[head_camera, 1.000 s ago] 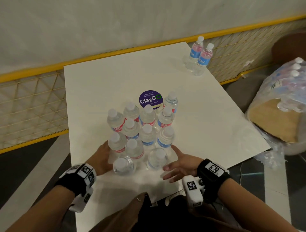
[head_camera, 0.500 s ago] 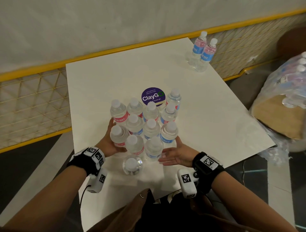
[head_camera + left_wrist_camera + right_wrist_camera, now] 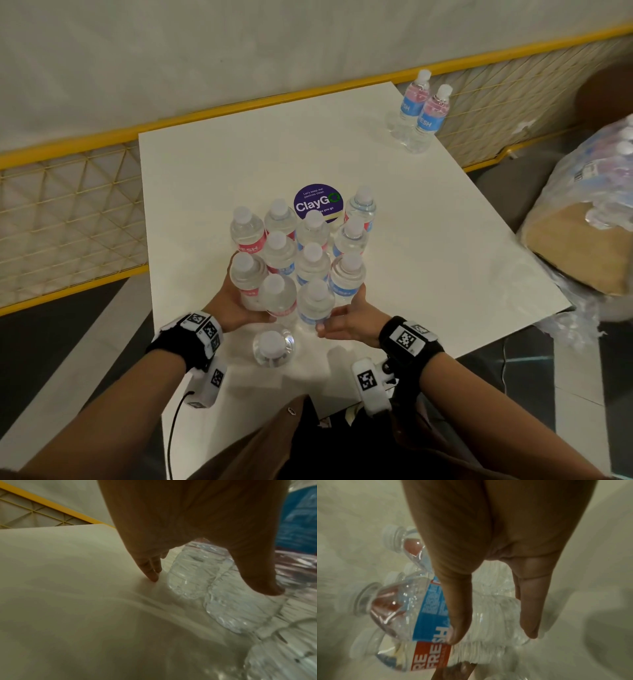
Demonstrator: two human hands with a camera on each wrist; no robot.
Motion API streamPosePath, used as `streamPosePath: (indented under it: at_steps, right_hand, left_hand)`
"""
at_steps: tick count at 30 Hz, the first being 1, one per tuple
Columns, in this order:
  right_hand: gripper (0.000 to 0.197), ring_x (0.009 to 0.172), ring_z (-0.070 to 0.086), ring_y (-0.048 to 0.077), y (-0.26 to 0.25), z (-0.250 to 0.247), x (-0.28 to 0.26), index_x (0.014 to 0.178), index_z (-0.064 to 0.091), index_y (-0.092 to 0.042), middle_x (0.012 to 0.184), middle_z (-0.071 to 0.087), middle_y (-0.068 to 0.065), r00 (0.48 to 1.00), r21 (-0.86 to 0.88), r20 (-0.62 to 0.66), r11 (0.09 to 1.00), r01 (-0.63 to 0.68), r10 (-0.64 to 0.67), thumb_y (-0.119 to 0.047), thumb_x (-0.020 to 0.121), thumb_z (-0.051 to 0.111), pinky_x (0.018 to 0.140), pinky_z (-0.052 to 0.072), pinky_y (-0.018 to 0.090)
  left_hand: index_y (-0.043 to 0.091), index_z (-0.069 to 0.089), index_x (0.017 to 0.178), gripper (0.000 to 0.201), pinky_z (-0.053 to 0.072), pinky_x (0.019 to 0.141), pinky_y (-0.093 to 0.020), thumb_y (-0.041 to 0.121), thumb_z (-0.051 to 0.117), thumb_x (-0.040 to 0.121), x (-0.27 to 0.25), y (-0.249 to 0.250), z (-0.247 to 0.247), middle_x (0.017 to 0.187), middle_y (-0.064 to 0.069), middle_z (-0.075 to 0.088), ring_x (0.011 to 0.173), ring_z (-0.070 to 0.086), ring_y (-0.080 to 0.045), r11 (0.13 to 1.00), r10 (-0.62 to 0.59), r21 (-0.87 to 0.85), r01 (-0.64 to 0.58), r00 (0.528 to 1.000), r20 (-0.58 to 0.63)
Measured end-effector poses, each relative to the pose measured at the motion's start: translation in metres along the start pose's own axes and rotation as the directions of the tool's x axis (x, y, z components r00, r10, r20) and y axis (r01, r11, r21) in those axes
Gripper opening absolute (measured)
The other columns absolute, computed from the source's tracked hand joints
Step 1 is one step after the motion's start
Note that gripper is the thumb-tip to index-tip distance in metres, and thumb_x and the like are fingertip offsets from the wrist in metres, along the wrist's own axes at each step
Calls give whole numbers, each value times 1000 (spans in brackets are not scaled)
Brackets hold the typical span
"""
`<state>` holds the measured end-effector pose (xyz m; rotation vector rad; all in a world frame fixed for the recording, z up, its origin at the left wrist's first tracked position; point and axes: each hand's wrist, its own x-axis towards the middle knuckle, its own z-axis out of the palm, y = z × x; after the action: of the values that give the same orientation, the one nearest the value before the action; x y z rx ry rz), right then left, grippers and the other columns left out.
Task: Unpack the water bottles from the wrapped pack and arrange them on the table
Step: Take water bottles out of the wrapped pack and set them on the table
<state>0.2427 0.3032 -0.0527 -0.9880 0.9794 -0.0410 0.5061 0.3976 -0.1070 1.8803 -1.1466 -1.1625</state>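
Observation:
Several small water bottles (image 3: pixel 301 253) with white caps stand packed together mid-table. My left hand (image 3: pixel 233 308) presses the cluster's near-left side, its fingers (image 3: pixel 152 574) straight down to the table and its thumb (image 3: pixel 264 585) against a bottle base. My right hand (image 3: pixel 349 317) presses the near-right side with its thumb (image 3: pixel 457 626) and fingers (image 3: pixel 530 618) straight on a blue-labelled bottle (image 3: pixel 426 615). One lone bottle (image 3: pixel 273 346) stands apart, closer to me, between my wrists. The wrapped pack (image 3: pixel 603 171) sits off the table at the right.
Two more bottles (image 3: pixel 419 113) stand at the white table's (image 3: pixel 428 260) far right corner. A round purple ClayGo sticker (image 3: pixel 318 202) lies just beyond the cluster. A yellow mesh railing (image 3: pixel 68 212) runs behind and to the left. Torn plastic wrap (image 3: pixel 575 325) hangs by the right edge.
Both hands have closed in on the cluster and slid it away from me. One bottle stayed behind at the near side.

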Motion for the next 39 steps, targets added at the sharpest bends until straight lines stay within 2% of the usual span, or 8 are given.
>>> streamPosePath:
  at_steps: [5, 8, 12, 16, 20, 24, 32, 39]
  right_hand:
    - [117, 101, 65, 34, -4, 10, 5, 136, 1, -50, 114, 59, 19, 999, 48, -29, 998, 37, -35, -1, 65, 80, 89, 53, 52]
    - [110, 90, 66, 33, -7, 0, 2, 139, -6, -46, 96, 64, 13, 1000, 22, -25, 1000, 20, -19, 5, 78, 70, 91, 52, 50]
    - [95, 83, 62, 26, -16, -32, 0, 147, -1, -37, 86, 61, 8, 966, 2, -258, 1000, 6, -5, 3, 85, 58, 85, 53, 48]
    - [91, 109, 53, 28, -38, -52, 0, 146, 6, -43, 126, 46, 14, 925, 27, -379, 998, 50, -37, 4, 85, 54, 87, 52, 48]
    - [103, 134, 34, 31, -53, -47, 8, 143, 0, -52, 154, 17, 13, 938, -60, -333, 995, 77, -92, 7, 81, 57, 94, 48, 51]
    - [110, 132, 39, 33, -55, -40, 19, 138, -2, -60, 154, 19, 11, 954, -123, -262, 985, 119, -147, 10, 77, 56, 85, 54, 49]
    - [101, 133, 37, 29, -48, -28, 22, 144, 5, -51, 150, 26, 16, 941, -20, -304, 988, 153, -152, 15, 81, 48, 93, 50, 51]
    - [84, 123, 46, 31, -37, -38, 17, 143, 14, -47, 145, 37, 11, 949, 205, -309, 971, 124, -56, 0, 84, 52, 88, 50, 51]
  left_hand:
    - [15, 25, 142, 105, 35, 103, -26, 24, 89, 59, -6, 16, 6, 141, 1, 42, 126, 45, -11, 999, 4, -47, -10, 994, -113]
    - [15, 15, 147, 112, 31, 111, -35, 28, 83, 58, -19, 12, 6, 147, -3, 30, 132, 35, -17, 996, 74, 67, -66, 989, -131]
    - [41, -2, 142, 124, 21, 114, -25, 39, 78, 48, -45, 1, 12, 155, -7, 18, 143, 24, -24, 979, 66, 199, -55, 997, -49]
    - [28, -28, 143, 168, 16, 119, -50, 67, 85, 26, -57, -13, 26, 159, -4, -10, 147, 4, -26, 926, 96, 366, -91, 995, 6]
    - [37, -40, 135, 160, 6, 120, -51, 84, 70, 28, -61, -2, 40, 155, 6, -28, 147, -12, -17, 915, 139, 387, -113, 990, -39]
    - [47, -34, 135, 147, 10, 119, -54, 79, 71, 38, -56, -1, 46, 158, -2, -17, 148, -8, -20, 949, 219, 265, -168, 960, -174]
    - [22, -16, 149, 142, 26, 113, -55, 34, 86, 50, -37, -19, 38, 156, -6, 16, 143, 24, -23, 986, 165, 59, -157, 966, -197]
    - [16, 13, 147, 88, 31, 111, -40, -25, 43, 76, -24, 9, -3, 145, 4, 26, 138, 32, -29, 980, -44, -197, -25, 939, -341]
